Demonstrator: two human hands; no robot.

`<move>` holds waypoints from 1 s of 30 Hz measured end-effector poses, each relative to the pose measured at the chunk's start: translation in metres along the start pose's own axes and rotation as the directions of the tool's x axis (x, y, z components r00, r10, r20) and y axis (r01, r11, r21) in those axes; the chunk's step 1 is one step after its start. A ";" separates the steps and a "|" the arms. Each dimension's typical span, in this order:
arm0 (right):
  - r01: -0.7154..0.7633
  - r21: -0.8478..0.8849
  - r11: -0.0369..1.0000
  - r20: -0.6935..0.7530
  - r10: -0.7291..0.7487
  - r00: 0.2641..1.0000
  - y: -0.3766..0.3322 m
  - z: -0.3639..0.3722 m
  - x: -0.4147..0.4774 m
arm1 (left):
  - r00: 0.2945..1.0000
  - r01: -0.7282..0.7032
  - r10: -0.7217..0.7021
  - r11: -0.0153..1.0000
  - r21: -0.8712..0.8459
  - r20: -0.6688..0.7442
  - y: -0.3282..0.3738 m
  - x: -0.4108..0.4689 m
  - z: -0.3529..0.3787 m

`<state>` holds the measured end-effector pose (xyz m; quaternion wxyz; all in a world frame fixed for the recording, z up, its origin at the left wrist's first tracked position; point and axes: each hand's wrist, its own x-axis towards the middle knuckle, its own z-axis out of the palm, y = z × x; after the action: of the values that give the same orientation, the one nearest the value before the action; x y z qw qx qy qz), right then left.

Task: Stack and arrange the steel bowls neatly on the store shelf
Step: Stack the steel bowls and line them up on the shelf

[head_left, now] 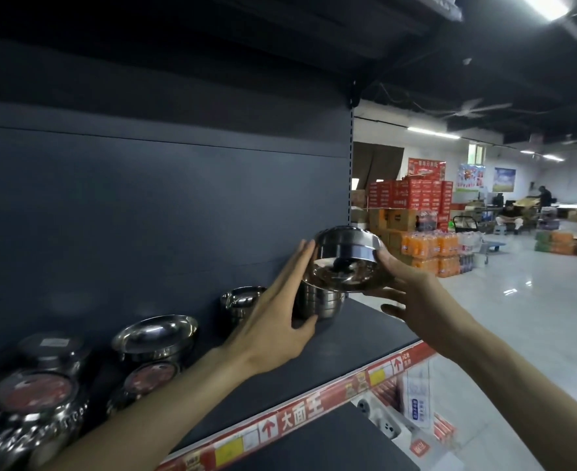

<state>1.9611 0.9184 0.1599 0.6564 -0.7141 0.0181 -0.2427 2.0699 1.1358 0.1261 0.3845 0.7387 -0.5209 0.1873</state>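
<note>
We see the fingers of the left hand (273, 321) stretched out straight and together, laid flat against the left side of a stack of steel bowls (317, 302) that stands near the right end of the dark shelf (358, 338); the thumb curls round the foot of that stack, so the hand steadies rather than grasps it. The right hand (419, 300) has its fingers spread and curved, gripping from the right side the wide top bowl (343, 275) of the stack, fingertips at its rim, thumb underneath. On that wide bowl sits an upturned bowl (348, 244), base toward us, tilted a little to the left. Further out along the shelf, to the left, a smaller stack of bowls (242, 300) stands against the back panel, then a broader open bowl (156, 333) on its own pile, then lidded steel pots with red labels (32, 392) at the near left. A red price strip (300, 416) runs along the shelf edge. Beyond the shelf end, cartons and orange drink bottles (429, 246) stand on the shop floor.
</note>
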 end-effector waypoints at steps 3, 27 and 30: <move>-0.047 0.074 0.996 -0.009 0.048 0.999 -0.006 -0.004 -0.002 | 0.996 -0.083 0.080 0.992 0.091 0.035 -0.004 -0.001 -0.002; -0.013 0.001 1.000 -0.020 0.013 1.000 0.006 0.025 -0.011 | 0.955 0.233 -0.292 0.635 -0.737 0.051 -0.012 0.015 -0.005; -0.001 -0.052 0.999 0.029 0.002 1.000 0.015 0.025 -0.013 | 0.949 0.250 -0.305 0.559 -0.791 0.084 -0.013 0.016 -0.004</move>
<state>1.9634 0.9443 0.1413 0.6380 -0.7344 0.0152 -0.2312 2.0887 1.1312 0.1342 0.7117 0.5577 -0.4146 -0.1028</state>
